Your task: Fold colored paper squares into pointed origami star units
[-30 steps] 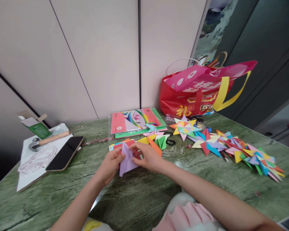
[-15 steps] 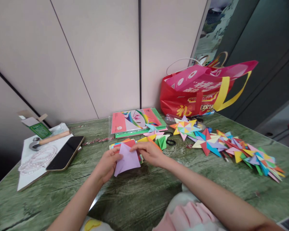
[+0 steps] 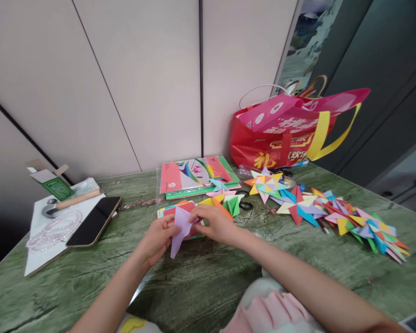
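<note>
A piece of purple origami paper [image 3: 180, 230] is held up between my two hands, with a fold or bend running through it. My left hand [image 3: 159, 238] pinches its left edge between thumb and fingers. At its right side my right hand [image 3: 213, 224] grips the paper, fingertips close together. Right behind the hands lies a stack of coloured paper squares [image 3: 168, 209], partly hidden by them. Folded paper pieces [image 3: 231, 205] in yellow, green and orange rest just beyond my right hand.
Several multicoloured paper stars [image 3: 296, 203] spread across the table's right side. A red bag [image 3: 280, 134] stands behind them. Black scissors [image 3: 246, 204] lie near the folded pieces. A paper pack [image 3: 196, 173] is at the back; a phone [image 3: 95, 221], hammer [image 3: 72, 202] and beads [image 3: 55, 231] are left.
The purple paper, earlier spread broad towards me, is now narrower and bent. My right hand's fingers have curled round its right side, the thumb now showing below.
</note>
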`<move>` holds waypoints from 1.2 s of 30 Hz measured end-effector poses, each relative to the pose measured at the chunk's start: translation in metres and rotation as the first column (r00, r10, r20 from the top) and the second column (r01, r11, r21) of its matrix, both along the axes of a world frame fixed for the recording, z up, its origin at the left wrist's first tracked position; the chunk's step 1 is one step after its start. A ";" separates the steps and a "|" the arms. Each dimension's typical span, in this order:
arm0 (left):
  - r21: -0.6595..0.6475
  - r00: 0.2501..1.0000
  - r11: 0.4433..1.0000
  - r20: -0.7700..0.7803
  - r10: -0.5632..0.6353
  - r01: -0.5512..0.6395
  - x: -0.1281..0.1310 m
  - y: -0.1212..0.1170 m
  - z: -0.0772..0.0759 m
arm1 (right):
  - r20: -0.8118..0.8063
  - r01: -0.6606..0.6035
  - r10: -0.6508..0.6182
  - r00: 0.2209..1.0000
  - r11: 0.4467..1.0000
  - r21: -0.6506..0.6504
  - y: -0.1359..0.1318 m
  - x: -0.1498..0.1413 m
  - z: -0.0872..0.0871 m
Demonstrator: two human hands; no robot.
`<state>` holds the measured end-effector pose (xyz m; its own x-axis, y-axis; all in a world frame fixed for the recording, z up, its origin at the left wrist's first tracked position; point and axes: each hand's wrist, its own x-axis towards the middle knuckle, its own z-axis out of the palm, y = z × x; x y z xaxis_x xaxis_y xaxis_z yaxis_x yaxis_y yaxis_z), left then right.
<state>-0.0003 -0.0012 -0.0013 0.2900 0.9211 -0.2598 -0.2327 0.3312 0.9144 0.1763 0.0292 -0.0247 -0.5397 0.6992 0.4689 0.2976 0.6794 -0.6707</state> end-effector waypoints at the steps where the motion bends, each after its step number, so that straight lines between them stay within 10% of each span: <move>1: 0.006 1.000 1.000 0.007 -0.018 0.018 0.001 -0.001 0.000 | -0.019 0.033 -0.033 0.999 0.999 -0.003 -0.001 -0.001 -0.001; 23: 0.153 0.984 0.973 0.014 -0.177 0.172 0.002 -0.009 0.012 | -0.179 0.180 -0.152 0.972 0.971 0.156 -0.008 -0.005 0.004; 32: 0.025 0.999 0.999 0.030 0.040 -0.040 -0.001 -0.001 0.007 | -0.387 -0.169 0.025 0.922 0.924 -0.344 -0.004 -0.008 0.007; 36: -0.075 0.998 0.997 0.065 0.000 0.005 -0.002 0.000 0.011 | -0.305 -0.065 -0.002 0.952 0.976 -0.207 -0.005 -0.006 0.007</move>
